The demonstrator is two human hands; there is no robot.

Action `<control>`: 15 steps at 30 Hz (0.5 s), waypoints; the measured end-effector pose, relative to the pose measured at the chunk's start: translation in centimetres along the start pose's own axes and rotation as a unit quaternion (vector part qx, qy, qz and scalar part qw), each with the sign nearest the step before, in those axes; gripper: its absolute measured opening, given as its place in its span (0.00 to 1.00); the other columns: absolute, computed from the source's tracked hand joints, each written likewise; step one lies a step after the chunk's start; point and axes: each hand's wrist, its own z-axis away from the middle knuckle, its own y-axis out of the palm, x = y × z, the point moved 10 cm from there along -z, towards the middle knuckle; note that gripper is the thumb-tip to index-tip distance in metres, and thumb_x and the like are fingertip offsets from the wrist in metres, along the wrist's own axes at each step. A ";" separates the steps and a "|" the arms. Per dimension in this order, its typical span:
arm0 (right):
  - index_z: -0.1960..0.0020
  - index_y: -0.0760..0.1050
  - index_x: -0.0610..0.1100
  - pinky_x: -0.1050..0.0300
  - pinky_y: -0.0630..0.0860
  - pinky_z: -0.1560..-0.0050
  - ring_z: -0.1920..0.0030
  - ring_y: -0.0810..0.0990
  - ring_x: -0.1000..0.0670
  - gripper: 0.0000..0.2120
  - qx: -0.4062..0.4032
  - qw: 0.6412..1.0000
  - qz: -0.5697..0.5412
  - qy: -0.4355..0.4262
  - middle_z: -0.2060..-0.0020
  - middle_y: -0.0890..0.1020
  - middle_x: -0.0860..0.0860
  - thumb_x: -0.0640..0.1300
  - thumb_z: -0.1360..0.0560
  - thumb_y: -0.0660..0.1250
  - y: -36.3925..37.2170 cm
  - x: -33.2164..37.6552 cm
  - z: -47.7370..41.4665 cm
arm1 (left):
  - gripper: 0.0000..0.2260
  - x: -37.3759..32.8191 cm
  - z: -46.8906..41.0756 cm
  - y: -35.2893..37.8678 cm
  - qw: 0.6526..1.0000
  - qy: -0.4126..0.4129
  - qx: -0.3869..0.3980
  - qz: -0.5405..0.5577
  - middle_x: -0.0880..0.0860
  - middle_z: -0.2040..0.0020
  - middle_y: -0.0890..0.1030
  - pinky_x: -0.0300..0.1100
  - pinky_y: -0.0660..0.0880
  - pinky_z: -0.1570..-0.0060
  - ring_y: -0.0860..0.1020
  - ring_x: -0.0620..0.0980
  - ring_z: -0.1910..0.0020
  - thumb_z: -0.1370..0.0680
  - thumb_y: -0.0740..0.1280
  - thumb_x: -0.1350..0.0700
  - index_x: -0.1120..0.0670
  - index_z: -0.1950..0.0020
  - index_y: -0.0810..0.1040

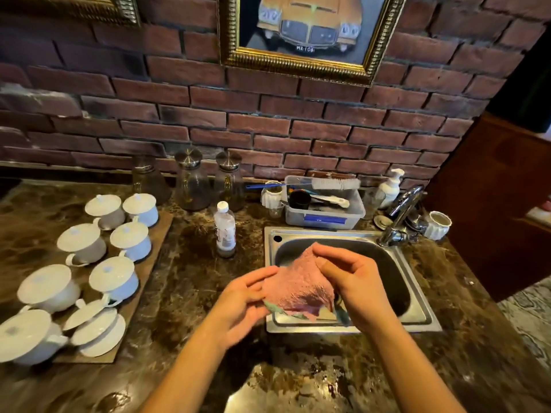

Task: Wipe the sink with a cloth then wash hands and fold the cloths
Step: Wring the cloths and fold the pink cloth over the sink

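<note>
I have the pink cloth [298,281] held up in the air over the near-left part of the sink [417,311], touching neither basin nor rim. It is spread as a rough sheet between both hands. Its long axis runs from a far corner by the right fingertips down toward the near edge at the left palm.

The left hand [244,302] pinches the cloth's left edge between thumb and fingers. The right hand [354,290] has its fingers curled over the far-right edge, knuckles up. Neither hand is nearer than the other, since both already have hold of it. By my judgement this is the folding step, and it turns on bringing the right-hand edge across to the left-hand edge.

A green-blue strip shows under the cloth's near edge. I cannot tell whether that is a second cloth or the reverse side.

The tap [402,213] stands at the sink's far-right corner, and I can see no water running from it. A plastic tub [325,216] with a brush sits just behind the sink. White lidded cups [116,278] stand well to the left on the marble counter [185,293].
</note>
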 end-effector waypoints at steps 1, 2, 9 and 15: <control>0.48 0.85 0.43 0.61 0.81 0.53 0.51 0.86 0.50 0.12 0.002 1.000 0.005 -0.007 0.52 0.88 0.46 0.30 0.26 0.71 0.0 0.1 0.1 | 0.18 0.4 -0.2 0.0 1.000 0.004 -0.013 0.010 0.61 0.44 0.85 0.43 0.82 0.61 0.85 0.52 0.54 0.21 0.57 0.73 0.63 0.34 0.77; 0.49 0.86 0.44 0.60 0.81 0.53 0.51 0.86 0.49 0.12 0.001 1.000 -0.003 -0.008 0.52 0.88 0.45 0.30 0.26 0.71 -0.1 0.0 0.1 | 0.16 0.8 -0.2 0.2 1.000 0.007 -0.016 0.024 0.60 0.45 0.85 0.42 0.81 0.61 0.85 0.51 0.54 0.20 0.59 0.70 0.62 0.34 0.77; 0.44 0.84 0.39 0.56 0.81 0.48 0.45 0.86 0.47 0.13 0.026 0.998 -0.056 0.026 0.47 0.87 0.43 0.29 0.26 0.68 -0.9 0.1 -0.2 | 0.26 1.1 0.6 1.2 0.998 0.056 -0.008 0.000 0.58 0.44 0.85 0.47 0.77 0.53 0.82 0.55 0.49 0.29 0.69 0.70 0.57 0.31 0.75; 0.47 0.85 0.41 0.57 0.82 0.52 0.48 0.86 0.47 0.12 0.008 0.999 -0.027 0.037 0.52 0.88 0.45 0.29 0.25 0.68 -1.5 -0.3 -0.6 | 0.36 1.1 1.4 3.7 0.995 0.096 0.020 -0.022 0.59 0.37 0.82 0.54 0.77 0.45 0.80 0.60 0.39 0.31 0.79 0.58 0.38 0.28 0.68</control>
